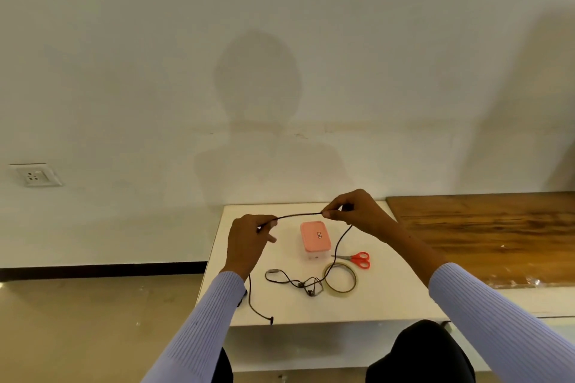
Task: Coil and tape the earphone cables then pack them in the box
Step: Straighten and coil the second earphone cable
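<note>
Two hands hold a black earphone cable stretched mid-frame above the white bench: left hand grip and right hand grip each pinching it. Below lie the pink box, tape ring and scissors.

Counter: white, low, set against the wall.
Wooden board: brown, grained, just right of the counter, its near edge scuffed and pale.
Wall: off-white, with a person's shadow falling on it above the counter.
Socket: white plate low on the wall, far left.
Skirting: dark strip where the wall meets the floor, left of the counter.
Floor: beige and glossy, with a few pale specks.
</note>
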